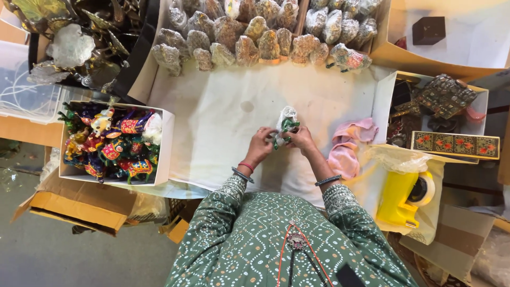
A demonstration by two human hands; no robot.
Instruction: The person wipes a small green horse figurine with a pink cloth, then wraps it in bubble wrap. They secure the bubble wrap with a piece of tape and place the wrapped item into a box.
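We are watching both hands, left hand and right hand, clamping a green animal figurine half inside clear wrap above the bench. Thin legs are risking snapping if the wrap is tugged; a loosening grip could be dropping it.

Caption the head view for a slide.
Both hands, left hand and right hand, hold a green figurine in clear wrap beside a box of painted figurines.

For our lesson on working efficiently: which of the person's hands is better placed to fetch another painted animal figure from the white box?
Probably the left hand: the white box of painted animal figures sits on its side. The right hand would have to cross over; both now hold the green figure.
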